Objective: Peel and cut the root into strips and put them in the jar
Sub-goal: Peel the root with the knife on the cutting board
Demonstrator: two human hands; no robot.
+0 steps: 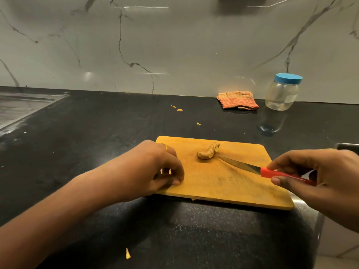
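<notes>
left hand (158,166) fingers curled, right hand (328,171) pinching knife (250,168) handle

Root (208,151) lies on the board (223,183) near its far edge, skin mostly on. Right hand (322,177) pinches the knife (266,172) by its red handle over the board's right side, tip just short of the root. Left hand (157,167) rests on the board's left edge, fingers curled. Jar (282,96), lidded, stands well beyond the board's far right corner.
</notes>
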